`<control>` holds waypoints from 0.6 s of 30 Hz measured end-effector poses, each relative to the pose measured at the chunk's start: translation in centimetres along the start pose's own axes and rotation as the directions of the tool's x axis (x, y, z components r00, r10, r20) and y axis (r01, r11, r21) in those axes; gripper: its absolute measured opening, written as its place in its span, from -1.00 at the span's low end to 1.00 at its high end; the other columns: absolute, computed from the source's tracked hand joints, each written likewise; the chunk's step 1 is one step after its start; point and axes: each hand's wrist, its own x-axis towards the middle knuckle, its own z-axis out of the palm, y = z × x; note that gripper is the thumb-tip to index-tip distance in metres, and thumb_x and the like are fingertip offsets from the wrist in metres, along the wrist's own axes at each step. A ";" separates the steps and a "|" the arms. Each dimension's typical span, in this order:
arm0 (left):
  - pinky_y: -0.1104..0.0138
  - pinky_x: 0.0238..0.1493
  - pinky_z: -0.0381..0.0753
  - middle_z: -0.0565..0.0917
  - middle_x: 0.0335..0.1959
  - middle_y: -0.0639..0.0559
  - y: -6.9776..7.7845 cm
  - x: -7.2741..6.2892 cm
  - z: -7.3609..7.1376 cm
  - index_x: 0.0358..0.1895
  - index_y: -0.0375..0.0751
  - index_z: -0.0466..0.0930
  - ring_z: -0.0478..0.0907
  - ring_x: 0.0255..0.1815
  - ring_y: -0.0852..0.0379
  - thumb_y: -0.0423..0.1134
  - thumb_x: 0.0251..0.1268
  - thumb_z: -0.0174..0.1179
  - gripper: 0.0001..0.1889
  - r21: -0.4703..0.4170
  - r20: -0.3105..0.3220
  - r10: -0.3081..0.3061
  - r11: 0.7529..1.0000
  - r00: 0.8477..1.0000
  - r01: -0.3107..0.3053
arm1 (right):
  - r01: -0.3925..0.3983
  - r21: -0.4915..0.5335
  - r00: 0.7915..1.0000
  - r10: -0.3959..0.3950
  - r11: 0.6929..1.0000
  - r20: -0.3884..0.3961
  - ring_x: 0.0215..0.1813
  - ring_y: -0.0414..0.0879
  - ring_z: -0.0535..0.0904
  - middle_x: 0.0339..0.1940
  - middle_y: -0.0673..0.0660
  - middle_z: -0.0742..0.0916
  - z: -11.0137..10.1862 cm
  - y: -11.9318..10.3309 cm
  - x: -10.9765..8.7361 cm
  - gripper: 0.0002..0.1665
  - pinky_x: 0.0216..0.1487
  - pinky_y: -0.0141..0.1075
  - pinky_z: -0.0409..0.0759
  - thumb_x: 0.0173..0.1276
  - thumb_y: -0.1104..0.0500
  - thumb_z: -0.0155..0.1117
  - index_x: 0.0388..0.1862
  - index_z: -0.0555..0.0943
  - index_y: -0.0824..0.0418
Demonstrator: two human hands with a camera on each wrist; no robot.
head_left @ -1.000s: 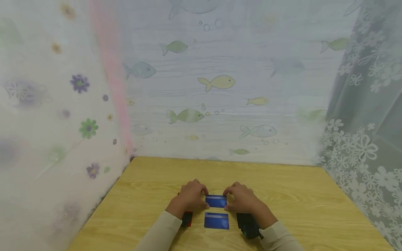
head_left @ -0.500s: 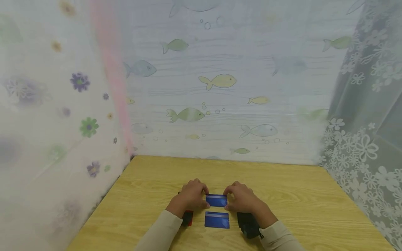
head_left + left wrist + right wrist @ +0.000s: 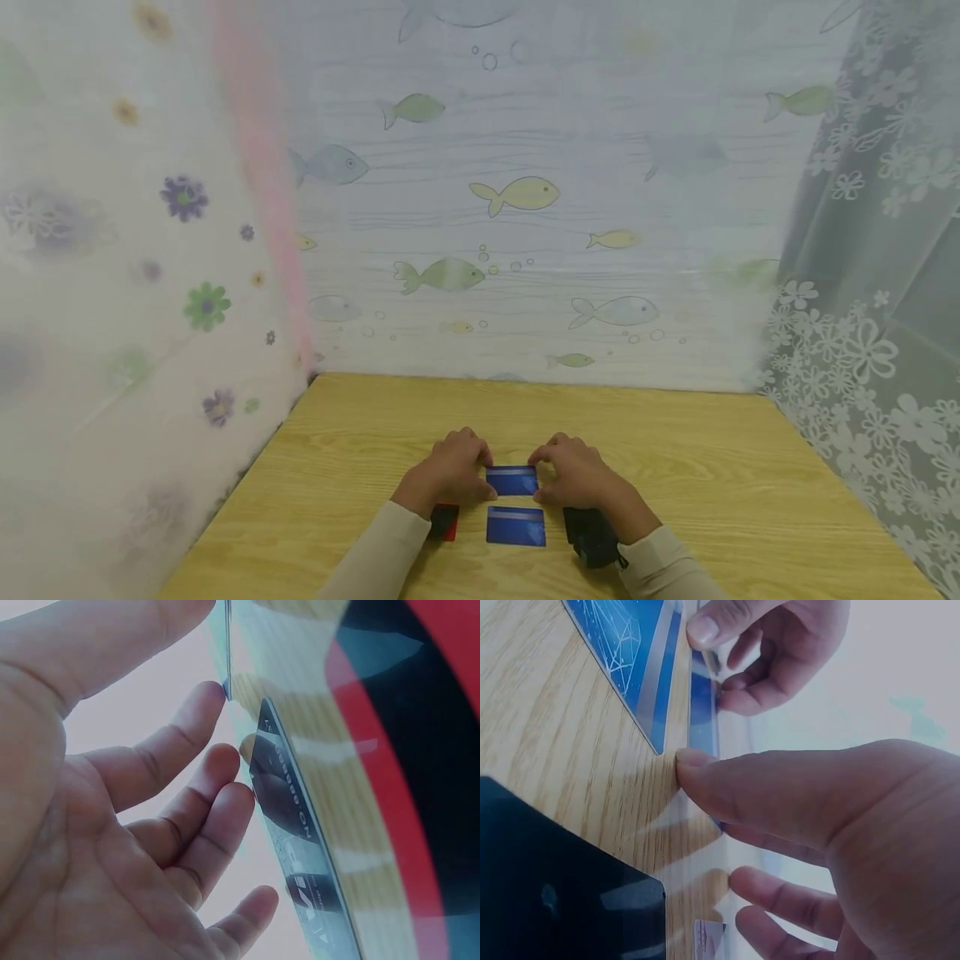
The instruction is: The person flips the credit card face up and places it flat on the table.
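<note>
Two blue cards lie one behind the other at the middle of the wooden table (image 3: 360, 467) in the head view. My left hand (image 3: 452, 468) holds the left edge of the far blue card (image 3: 512, 480) between thumb and fingers. Its right edge is gripped the same way by my right hand (image 3: 573, 475). Closer to me lies the near blue card (image 3: 516, 527), untouched. In the right wrist view, the near blue card (image 3: 626, 656) shows a pale stripe and white line pattern, while the far blue card (image 3: 703, 705) appears nearly edge-on between both thumbs.
A red and black card (image 3: 448, 523) lies under my left wrist, and a dark card (image 3: 576, 525) by my right wrist. Past my left fingers, the left wrist view shows a dark card (image 3: 289, 802) with lettering. Patterned sheets (image 3: 525, 250) stand around the table.
</note>
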 end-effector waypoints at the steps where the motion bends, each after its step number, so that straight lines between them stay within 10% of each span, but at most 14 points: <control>1: 0.02 0.10 0.47 0.49 -0.05 0.14 0.0 0.0 0.0 -0.15 0.04 0.67 0.39 0.05 0.01 0.09 -0.03 0.61 -0.57 -0.006 0.001 0.000 1.000 1.000 0.000 | 0.002 0.005 1.000 -0.002 1.000 0.000 0.14 0.09 0.51 0.12 0.06 0.62 0.0 0.0 0.0 -0.50 0.08 0.22 0.44 0.19 -0.06 0.59 0.13 0.74 -0.08; 18: 0.01 0.28 0.45 0.57 0.06 0.08 0.3 0.0 -0.2 0.07 -0.03 0.70 0.43 0.10 0.03 0.15 0.03 0.56 -0.44 0.143 -0.010 0.077 0.987 0.997 -0.075 | -0.011 0.018 0.999 0.012 1.000 -0.038 0.18 0.16 0.53 0.12 0.08 0.65 0.4 0.1 0.1 -0.52 0.13 0.28 0.46 0.12 -0.03 0.65 0.03 0.77 -0.02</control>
